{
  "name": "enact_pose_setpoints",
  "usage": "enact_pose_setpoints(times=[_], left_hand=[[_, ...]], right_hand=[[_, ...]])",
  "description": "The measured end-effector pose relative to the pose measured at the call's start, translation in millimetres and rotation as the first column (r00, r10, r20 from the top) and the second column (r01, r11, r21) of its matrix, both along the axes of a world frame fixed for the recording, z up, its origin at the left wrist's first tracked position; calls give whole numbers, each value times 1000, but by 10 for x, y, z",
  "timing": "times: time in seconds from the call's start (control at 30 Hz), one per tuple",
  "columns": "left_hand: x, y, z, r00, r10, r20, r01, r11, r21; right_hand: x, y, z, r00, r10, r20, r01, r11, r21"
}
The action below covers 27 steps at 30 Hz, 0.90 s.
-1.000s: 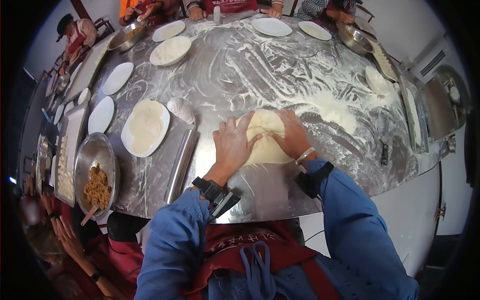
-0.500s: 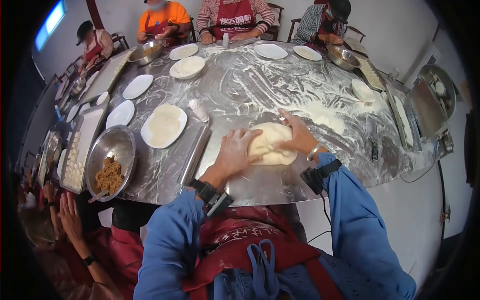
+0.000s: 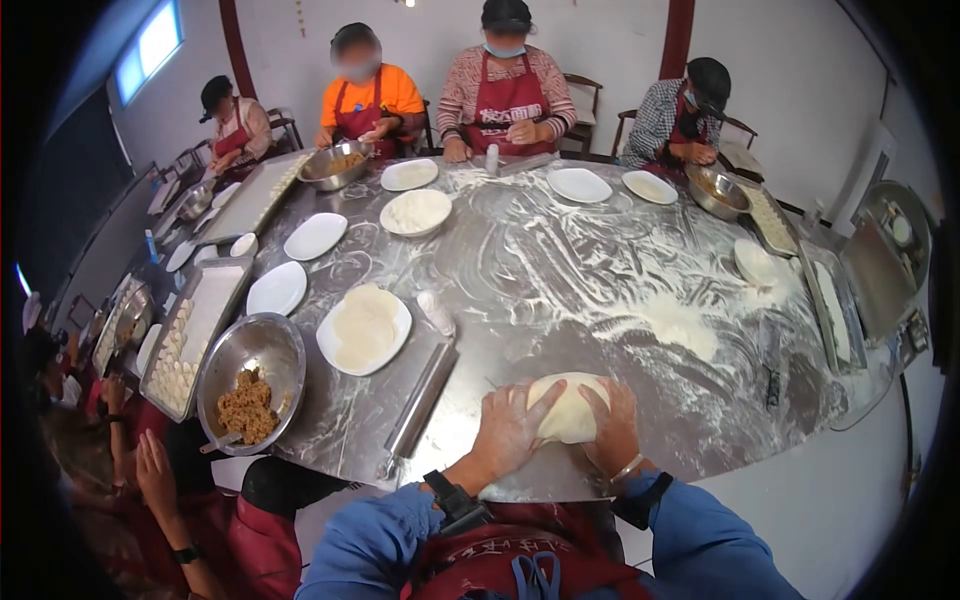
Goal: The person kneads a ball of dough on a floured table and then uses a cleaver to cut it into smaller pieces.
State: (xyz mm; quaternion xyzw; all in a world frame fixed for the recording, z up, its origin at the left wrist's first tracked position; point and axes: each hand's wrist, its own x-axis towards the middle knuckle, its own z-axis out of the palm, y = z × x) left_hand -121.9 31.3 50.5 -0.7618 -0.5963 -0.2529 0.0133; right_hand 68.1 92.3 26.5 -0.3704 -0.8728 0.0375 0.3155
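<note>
A large pale lump of dough (image 3: pixel 572 412) rests on the metal table near its front edge, its visible top smooth and rounded. My left hand (image 3: pixel 508 428) wraps the dough's left side, the thumb lying across it. Around the right side curls my right hand (image 3: pixel 612 432), with fingers pressed against the dough. Both palms are partly hidden, and flour whitens my left hand. Left of my hands lies a metal rolling pin (image 3: pixel 421 400). Beyond it is a white plate (image 3: pixel 385 354) with several thin round dough wrappers (image 3: pixel 364 322).
A steel bowl (image 3: pixel 285 352) of brown filling stands at the left, beside a tray (image 3: pixel 218 312) of dumplings. A white bowl (image 3: pixel 414 230) of flour and several plates sit farther back. Loose flour (image 3: pixel 670 325) covers the right side. Several people in aprons sit around the table; one person's hands show at lower left.
My view has tilted up, showing more of the people opposite. The dough was creased and folded on top; now its top looks smooth, and my hands are closer together around it.
</note>
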Motion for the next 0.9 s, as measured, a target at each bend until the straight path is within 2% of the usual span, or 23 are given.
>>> enact_pose_setpoints(times=[0.27,0.33,0.37,0.5,0.57,0.63,0.7,0.73,0.77,0.83,0.87,0.9], left_hand=[[-68,460,-59,988,136,78,-125,983,-132],[-91,584,-38,980,176,95,-148,958,-247],[-111,647,-47,977,190,97,-163,957,-242],[-194,783,-194,964,188,188,-129,949,-288],[-222,763,-203,961,167,220,-105,957,-271],[-289,743,-151,978,83,190,-10,934,-358],[-333,720,-226,980,5,198,71,925,-373],[-335,662,-240,980,-24,199,99,922,-375],[-272,519,-243,993,-14,119,48,958,-284],[-227,199,-54,991,-29,129,58,972,-229],[-205,102,-73,991,-87,101,96,991,-88],[-174,4,-71,988,-141,67,138,989,49]], right_hand=[[-188,429,62,998,-47,48,54,986,-157],[-239,556,75,996,-56,66,67,981,-184],[-276,620,90,992,-78,102,97,975,-201],[-316,730,39,986,-98,134,126,969,-213],[-259,762,-42,993,-39,113,59,982,-181],[-164,725,-77,997,20,80,-9,991,-135],[-58,718,-63,982,187,34,-182,977,-114],[2,694,-56,979,200,30,-198,977,-79],[92,622,-54,972,218,92,-212,975,-69],[173,463,183,960,234,155,-228,972,-56],[191,358,406,976,197,92,-163,943,-290],[210,278,558,989,145,41,-104,851,-514]])
